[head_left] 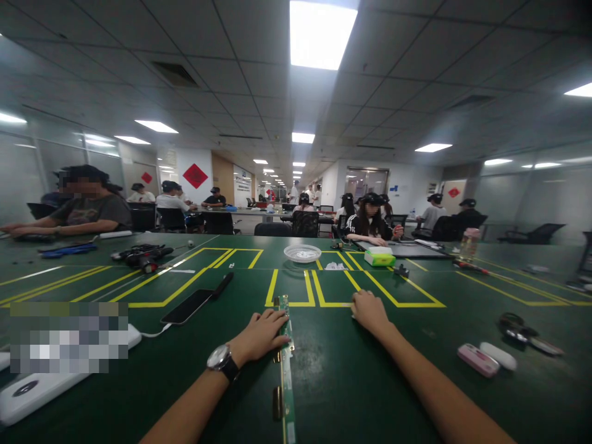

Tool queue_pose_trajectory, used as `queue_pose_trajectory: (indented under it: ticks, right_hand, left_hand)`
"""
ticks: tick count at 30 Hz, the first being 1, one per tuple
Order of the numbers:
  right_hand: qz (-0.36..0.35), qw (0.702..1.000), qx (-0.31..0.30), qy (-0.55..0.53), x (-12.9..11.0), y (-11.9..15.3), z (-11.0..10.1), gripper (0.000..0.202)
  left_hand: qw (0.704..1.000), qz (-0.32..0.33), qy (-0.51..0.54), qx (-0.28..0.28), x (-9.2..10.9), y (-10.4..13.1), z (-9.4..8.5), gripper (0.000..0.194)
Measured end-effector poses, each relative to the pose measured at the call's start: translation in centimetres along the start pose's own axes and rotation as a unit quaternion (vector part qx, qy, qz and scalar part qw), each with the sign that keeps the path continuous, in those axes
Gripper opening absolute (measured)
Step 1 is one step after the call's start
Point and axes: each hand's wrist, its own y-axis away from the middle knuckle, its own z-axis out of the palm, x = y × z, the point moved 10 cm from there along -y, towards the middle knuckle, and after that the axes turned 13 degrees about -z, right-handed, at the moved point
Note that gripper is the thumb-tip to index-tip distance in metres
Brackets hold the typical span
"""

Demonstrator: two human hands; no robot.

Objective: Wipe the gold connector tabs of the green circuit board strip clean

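Observation:
A long, narrow green circuit board [287,376] lies lengthwise in front of me, with brownish-gold flexible tabs along its left edge. My left hand [263,333], a watch on its wrist, rests at the board's upper part. Its fingertips and thumb touch the board, holding it against the table. Farther right, my right hand [369,311] is low over the table beside the yellow tape [328,304]. Its fingers are curled together, pointing away from me; whatever is between them, if anything, is hidden.
Beyond the board stands a clear plastic dish [302,253], with a green tissue pack [380,256] to its right. A phone [189,306] and white power strip [69,370] lie left. Pink [478,359] and white cases [498,356] lie right. People sit across the table.

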Motion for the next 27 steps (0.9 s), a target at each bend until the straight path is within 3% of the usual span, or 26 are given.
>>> queue_pose_trajectory:
  ticks: [2, 5, 9, 12, 16, 27]
  right_hand:
    - [0.026, 1.0, -0.008, 0.003, 1.9, 0.2, 0.4, 0.025]
    - [-0.004, 1.0, -0.015, -0.006, 1.0, 0.1, 1.1, 0.026]
    - [-0.144, 0.988, 0.01, -0.058, -5.6, -0.1, 1.2, 0.026]
    - [-0.275, 0.949, 0.053, -0.142, -11.4, 0.7, 0.5, 0.025]
    - [-0.353, 0.91, 0.075, -0.207, -15.5, 2.2, 0.0, 0.03]
    - [-0.382, 0.895, 0.052, -0.226, -17.1, 3.2, -1.0, 0.035]
  left_hand:
    - [1.0, -0.005, 0.0, 0.002, -0.3, -0.1, 0.0, 0.055]
    - [1.0, -0.009, 0.002, -0.005, -0.6, -0.2, 0.4, 0.055]
    - [1.0, 0.001, 0.001, -0.005, -0.4, -0.3, 0.7, 0.055]
    - [1.0, -0.002, -0.009, 0.0, -0.4, -0.4, 0.8, 0.053]
    - [1.0, -0.003, -0.014, -0.003, -0.3, -0.4, 1.0, 0.054]
    - [1.0, -0.004, -0.024, -0.008, -0.4, -0.4, 1.3, 0.055]
